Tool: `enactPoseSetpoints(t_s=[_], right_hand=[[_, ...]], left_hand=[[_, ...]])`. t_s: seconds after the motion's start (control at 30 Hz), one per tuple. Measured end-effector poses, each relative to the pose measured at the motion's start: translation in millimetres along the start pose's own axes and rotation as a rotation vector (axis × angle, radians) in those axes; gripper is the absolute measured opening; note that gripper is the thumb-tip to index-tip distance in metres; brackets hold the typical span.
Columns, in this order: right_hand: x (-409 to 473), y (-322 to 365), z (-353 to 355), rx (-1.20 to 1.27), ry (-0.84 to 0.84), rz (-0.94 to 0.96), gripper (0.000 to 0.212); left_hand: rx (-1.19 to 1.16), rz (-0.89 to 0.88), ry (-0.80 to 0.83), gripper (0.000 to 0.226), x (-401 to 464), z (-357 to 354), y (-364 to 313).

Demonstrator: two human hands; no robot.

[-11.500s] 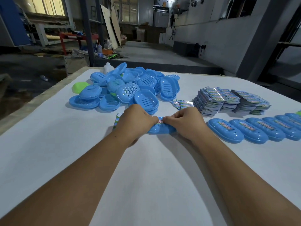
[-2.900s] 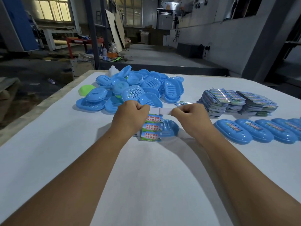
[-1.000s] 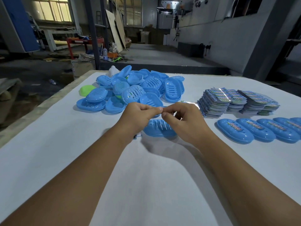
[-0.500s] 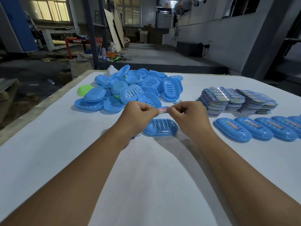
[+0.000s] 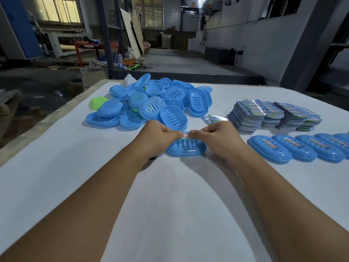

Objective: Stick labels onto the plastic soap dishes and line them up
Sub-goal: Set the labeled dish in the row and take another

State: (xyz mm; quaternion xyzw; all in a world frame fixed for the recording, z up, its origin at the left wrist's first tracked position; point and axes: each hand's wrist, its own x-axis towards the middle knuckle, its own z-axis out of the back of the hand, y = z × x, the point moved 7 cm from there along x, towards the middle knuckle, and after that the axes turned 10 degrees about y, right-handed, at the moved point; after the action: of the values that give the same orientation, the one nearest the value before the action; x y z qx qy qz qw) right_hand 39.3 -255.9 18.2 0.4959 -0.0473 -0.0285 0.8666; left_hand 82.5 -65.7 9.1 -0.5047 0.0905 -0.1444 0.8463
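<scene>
The curled fingertips of the left hand (image 5: 157, 137) and right hand (image 5: 219, 138) pinched either end of a label (image 5: 185, 134), stretched between them just above the far rim of a blue soap dish (image 5: 186, 149) lying slots-up on the white table (image 5: 170, 205), beneath both hands.

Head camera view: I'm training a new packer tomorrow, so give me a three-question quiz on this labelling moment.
1. True or false: the label is stretched between the left hand and the right hand.
2. Where do the finished dishes lie from the dish being labelled? A to the person's right, B to the left, C on the pile.
3. What colour is the odd dish at the pile's left edge?

Key: 1 true; 2 A; 3 green.
</scene>
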Motion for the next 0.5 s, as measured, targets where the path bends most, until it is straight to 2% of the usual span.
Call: enactPoseSetpoints(t_s=[0.17, 0.5], right_hand=[[2.6, -7.1, -2.7, -0.044, 0.018, -0.068, 0.035], [3.7, -8.2, -3.8, -0.062, 0.021, -0.093, 0.032]], left_hand=[[0.076, 0.023, -0.008, 0.050, 4.1, -0.6, 4.9], [0.198, 0.032, -0.015, 0.034, 0.2, -0.7, -0.5]])
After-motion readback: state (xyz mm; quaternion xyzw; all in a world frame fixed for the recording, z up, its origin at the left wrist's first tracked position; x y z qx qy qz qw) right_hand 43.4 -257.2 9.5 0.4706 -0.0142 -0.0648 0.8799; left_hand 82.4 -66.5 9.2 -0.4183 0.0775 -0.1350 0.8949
